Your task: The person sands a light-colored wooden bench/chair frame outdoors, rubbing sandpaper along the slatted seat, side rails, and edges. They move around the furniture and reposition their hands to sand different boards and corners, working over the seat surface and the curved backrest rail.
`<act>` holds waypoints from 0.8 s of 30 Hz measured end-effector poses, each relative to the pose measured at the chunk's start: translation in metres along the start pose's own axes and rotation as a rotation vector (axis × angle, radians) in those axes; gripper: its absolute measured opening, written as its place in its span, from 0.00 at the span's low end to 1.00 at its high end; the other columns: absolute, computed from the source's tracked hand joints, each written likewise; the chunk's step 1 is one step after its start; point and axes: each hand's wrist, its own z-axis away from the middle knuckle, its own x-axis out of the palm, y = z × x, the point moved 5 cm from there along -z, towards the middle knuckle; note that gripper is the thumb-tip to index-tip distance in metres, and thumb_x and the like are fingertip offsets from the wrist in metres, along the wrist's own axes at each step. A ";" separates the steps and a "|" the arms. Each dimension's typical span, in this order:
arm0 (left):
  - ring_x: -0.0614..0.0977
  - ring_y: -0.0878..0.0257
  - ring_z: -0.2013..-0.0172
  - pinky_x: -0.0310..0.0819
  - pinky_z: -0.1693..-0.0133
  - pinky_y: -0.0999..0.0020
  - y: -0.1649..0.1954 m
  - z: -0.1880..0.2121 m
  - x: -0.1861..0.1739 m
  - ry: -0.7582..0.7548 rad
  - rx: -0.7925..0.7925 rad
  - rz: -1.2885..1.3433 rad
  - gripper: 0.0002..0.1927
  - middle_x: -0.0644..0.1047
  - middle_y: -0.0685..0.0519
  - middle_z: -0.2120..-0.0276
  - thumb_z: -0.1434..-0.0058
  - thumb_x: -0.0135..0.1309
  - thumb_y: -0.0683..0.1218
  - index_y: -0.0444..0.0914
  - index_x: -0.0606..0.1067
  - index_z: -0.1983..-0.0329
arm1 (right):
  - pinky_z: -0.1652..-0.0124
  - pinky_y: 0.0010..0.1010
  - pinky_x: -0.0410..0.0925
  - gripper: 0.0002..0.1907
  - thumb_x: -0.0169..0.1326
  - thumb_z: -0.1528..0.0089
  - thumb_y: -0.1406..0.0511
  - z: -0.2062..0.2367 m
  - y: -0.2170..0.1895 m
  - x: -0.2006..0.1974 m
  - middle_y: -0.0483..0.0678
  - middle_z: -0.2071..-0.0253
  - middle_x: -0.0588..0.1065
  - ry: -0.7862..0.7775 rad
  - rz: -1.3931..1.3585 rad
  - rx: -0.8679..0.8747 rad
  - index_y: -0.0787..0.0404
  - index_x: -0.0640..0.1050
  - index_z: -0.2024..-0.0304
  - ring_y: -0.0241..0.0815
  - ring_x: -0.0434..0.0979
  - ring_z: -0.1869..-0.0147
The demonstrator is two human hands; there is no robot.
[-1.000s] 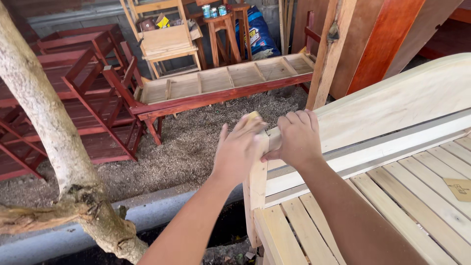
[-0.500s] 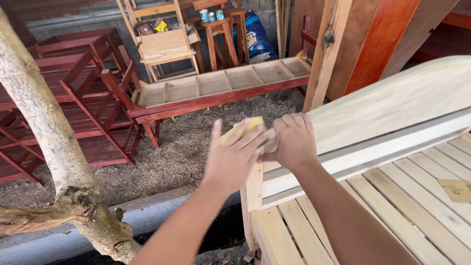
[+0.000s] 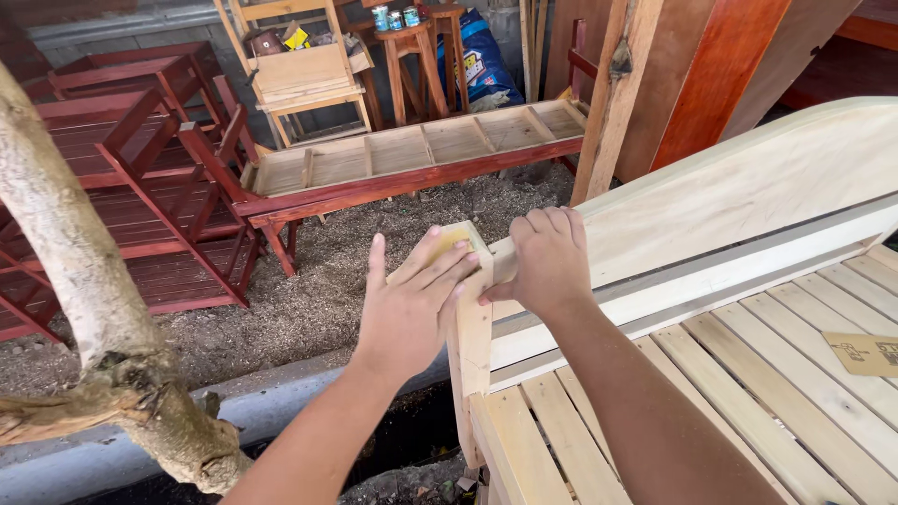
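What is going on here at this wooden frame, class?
A person works bare-handed on an unpainted slatted bed frame. The left hand lies flat against the top of the corner post, fingers spread over it. The right hand is curled at the end of the pale headboard beside that post.

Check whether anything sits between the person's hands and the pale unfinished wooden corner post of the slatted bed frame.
Nothing visible does. The left hand lies flat against the outer face of the pale unfinished wooden corner post, fingers over its top. The right hand is closed right beside the post top, where the curved pale headboard meets it.
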 end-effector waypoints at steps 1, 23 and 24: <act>0.61 0.63 0.28 0.40 0.32 0.30 -0.002 -0.004 -0.003 -0.006 -0.026 0.014 0.21 0.72 0.63 0.35 0.32 0.46 0.52 0.50 0.74 0.36 | 0.36 0.46 0.54 0.43 0.78 0.77 0.46 0.000 0.000 0.000 0.50 0.58 0.74 0.007 0.003 -0.005 0.61 0.78 0.66 0.53 0.68 0.42; 0.70 0.62 0.35 0.27 0.31 0.31 -0.018 -0.077 0.032 -0.455 -0.118 0.027 0.19 0.75 0.50 0.41 0.31 0.39 0.52 0.45 0.81 0.53 | 0.34 0.47 0.51 0.45 0.77 0.77 0.45 -0.001 0.002 0.000 0.48 0.58 0.74 -0.051 -0.014 0.023 0.60 0.78 0.63 0.52 0.67 0.40; 0.70 0.62 0.34 0.27 0.31 0.31 -0.016 -0.077 0.027 -0.428 -0.122 0.036 0.19 0.77 0.49 0.42 0.31 0.39 0.52 0.45 0.81 0.52 | 0.34 0.47 0.51 0.45 0.77 0.77 0.45 -0.001 0.002 0.000 0.48 0.58 0.74 -0.054 -0.022 0.029 0.60 0.78 0.63 0.51 0.67 0.40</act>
